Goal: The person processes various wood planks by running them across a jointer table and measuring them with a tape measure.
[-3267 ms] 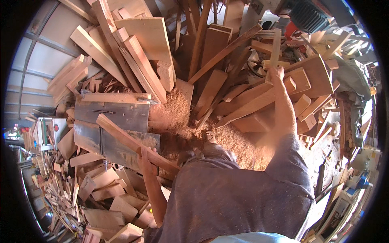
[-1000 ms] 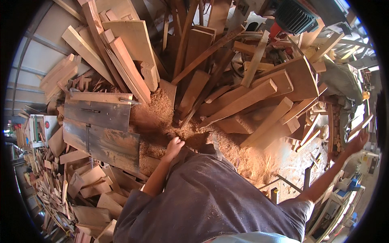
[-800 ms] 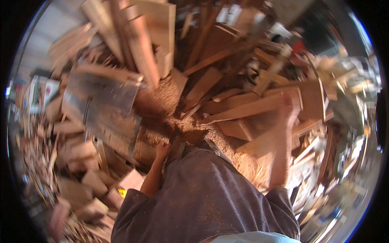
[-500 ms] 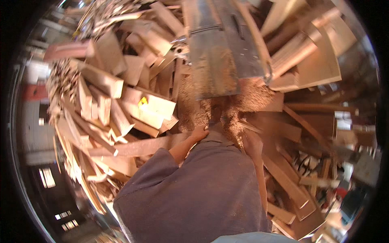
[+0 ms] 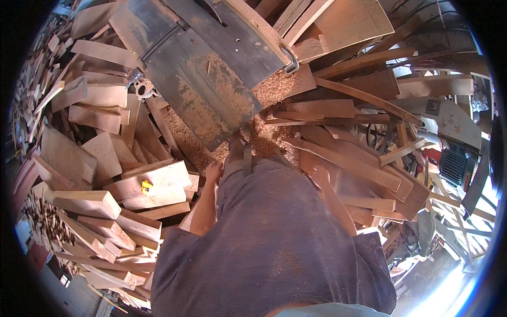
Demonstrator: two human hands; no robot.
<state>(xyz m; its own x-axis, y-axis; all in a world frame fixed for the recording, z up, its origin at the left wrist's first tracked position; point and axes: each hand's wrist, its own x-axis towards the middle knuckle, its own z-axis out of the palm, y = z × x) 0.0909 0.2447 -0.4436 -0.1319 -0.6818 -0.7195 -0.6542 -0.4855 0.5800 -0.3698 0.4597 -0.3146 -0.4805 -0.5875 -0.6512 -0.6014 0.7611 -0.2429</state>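
Observation:
My left hand [image 5: 213, 171] hangs low beside my dark apron-like garment [image 5: 264, 222], close to sawdust and the cut wood blocks on the left. Its fingers are loosely bent, and nothing shows in them. On the other side, my right hand [image 5: 320, 174] hangs over the boards, its fingers relaxed and partly blurred into the wood behind. No held object is visible there either. Ahead of me stands a woodworking machine with a dark metal table [image 5: 203, 90], dusted with sawdust. Neither hand touches it.
Stacked wood blocks [image 5: 100, 153] crowd the left, one bearing a yellow object [image 5: 147, 186]. Long boards [image 5: 348, 164] lie across the right. Sawdust [image 5: 274, 87] heaps around the machine. A ribbed dark motor [image 5: 455, 166] sits farther right, with a sheet of wood [image 5: 343, 31] at the back.
My view has turned to the right, so the machine table now sits farther left and tilted. My hands have drawn apart to either side of my body. More of the right side shows.

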